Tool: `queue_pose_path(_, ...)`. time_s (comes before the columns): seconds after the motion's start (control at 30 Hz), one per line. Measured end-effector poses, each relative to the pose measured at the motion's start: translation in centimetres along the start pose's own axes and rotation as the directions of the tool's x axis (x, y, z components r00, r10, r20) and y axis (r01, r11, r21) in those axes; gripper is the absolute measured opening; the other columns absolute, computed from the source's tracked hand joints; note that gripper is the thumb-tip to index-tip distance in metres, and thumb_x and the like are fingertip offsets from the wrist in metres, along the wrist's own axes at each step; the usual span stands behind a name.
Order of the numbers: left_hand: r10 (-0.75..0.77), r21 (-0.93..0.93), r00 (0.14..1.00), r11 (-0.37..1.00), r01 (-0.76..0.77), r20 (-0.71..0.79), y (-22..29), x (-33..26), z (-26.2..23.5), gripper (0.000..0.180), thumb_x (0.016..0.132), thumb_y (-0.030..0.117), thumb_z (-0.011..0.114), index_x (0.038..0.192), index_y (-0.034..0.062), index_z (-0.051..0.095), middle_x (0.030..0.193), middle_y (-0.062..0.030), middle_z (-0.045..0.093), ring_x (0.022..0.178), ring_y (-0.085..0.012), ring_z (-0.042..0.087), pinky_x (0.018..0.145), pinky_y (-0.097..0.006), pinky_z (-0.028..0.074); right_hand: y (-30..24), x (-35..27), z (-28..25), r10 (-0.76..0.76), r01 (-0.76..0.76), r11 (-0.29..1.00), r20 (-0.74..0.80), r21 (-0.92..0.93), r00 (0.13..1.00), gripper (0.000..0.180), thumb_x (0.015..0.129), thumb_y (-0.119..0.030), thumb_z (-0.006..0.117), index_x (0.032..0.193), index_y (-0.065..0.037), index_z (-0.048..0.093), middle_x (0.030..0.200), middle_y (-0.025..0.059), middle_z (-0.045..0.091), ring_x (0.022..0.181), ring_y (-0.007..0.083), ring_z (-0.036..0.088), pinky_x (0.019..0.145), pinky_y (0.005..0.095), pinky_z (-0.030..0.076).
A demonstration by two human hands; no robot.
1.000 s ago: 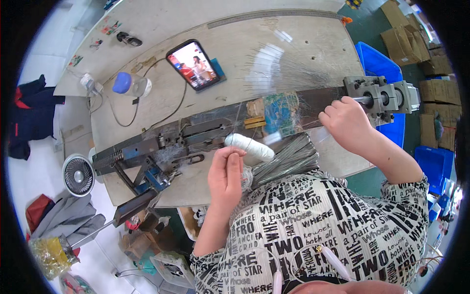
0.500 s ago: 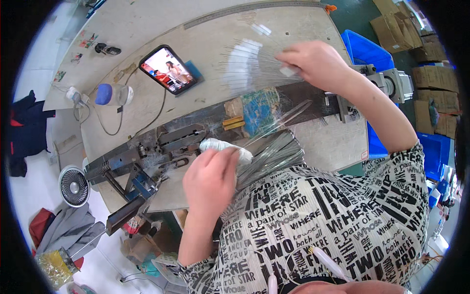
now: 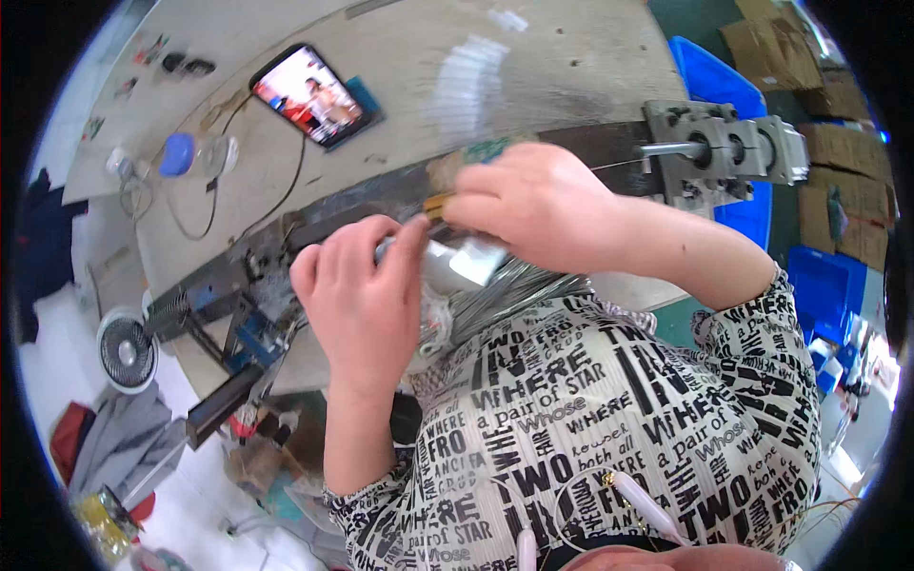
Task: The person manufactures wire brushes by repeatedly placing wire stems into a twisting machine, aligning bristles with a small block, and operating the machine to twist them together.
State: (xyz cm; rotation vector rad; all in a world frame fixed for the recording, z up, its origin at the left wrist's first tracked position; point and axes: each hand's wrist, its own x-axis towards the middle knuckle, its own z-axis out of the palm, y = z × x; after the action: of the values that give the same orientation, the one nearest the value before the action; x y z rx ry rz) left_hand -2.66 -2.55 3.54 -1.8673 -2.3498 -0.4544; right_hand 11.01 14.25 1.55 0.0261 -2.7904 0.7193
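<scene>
My left hand (image 3: 362,295) is closed over the dark metal rail of the bench, fingertips pinched together; what they hold is hidden and blurred. My right hand (image 3: 543,209) is also closed, its fingertips almost meeting the left ones. Its grip hides whatever is in it. Beside the right fingertips shows a small brass-coloured block (image 3: 435,206). Below both hands lies a shiny white piece (image 3: 474,264), smeared by motion. A bundle of thin silvery wires (image 3: 519,293) rests against my shirt, just under the right hand.
A phone (image 3: 314,98) playing a video stands on the bench (image 3: 571,43). Near it are a fan-shaped row of white pieces (image 3: 468,90) and a jar with a blue lid (image 3: 178,154). A clamp-like machine head (image 3: 709,147) sits at right, a small fan (image 3: 127,349) at left.
My right hand has swept left and toward me, from above the white pieces to beside the left hand. My left hand has moved slightly left and up. The view has shifted a little.
</scene>
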Motion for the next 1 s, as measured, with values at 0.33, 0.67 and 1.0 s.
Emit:
queue_pose_path(0.33,-0.434,-0.771,0.641,-0.428,0.471,0.633,1.9,-3.8,3.9,0.045,0.092,0.017,0.060,0.129,-0.0020,0.042,0.109,-0.0093,0.060,0.098,-0.0187,0.058,0.088,-0.031,0.045,1.2,3.1,2.3,0.095,-0.111,0.980,0.105,0.162,0.990,0.013,0.076,-0.015,0.065,0.089,-0.011,0.063,0.085,0.0056,0.063,0.084,0.0299,0.063,0.071,0.0420,0.050)
queue_pose_path(0.67,-0.385,-0.709,0.794,0.372,0.600,0.470,-1.6,-5.9,7.9,0.039,0.089,0.029,0.064,0.114,0.0001,0.056,0.116,-0.0219,0.056,0.108,-0.0356,0.054,0.093,-0.039,0.042,0.4,4.0,2.5,0.004,-0.009,0.997,0.062,0.080,0.998,0.015,0.075,-0.012,0.067,0.089,-0.010,0.063,0.087,0.0057,0.061,0.083,0.0289,0.062,0.072,0.0405,0.050)
queue_pose_path(1.0,-0.883,-0.849,0.205,-0.305,0.432,0.422,-10.0,-18.9,3.9,0.035,0.094,0.037,0.059,0.104,0.0040,0.064,0.083,0.0011,0.060,0.080,-0.0115,0.057,0.083,-0.030,0.044,0.5,-2.3,2.8,0.028,-0.045,0.997,0.263,0.060,0.964,0.037,0.083,-0.014,0.067,0.118,-0.007,0.058,0.122,0.0110,0.057,0.107,0.0317,0.057,0.089,0.0392,0.048)
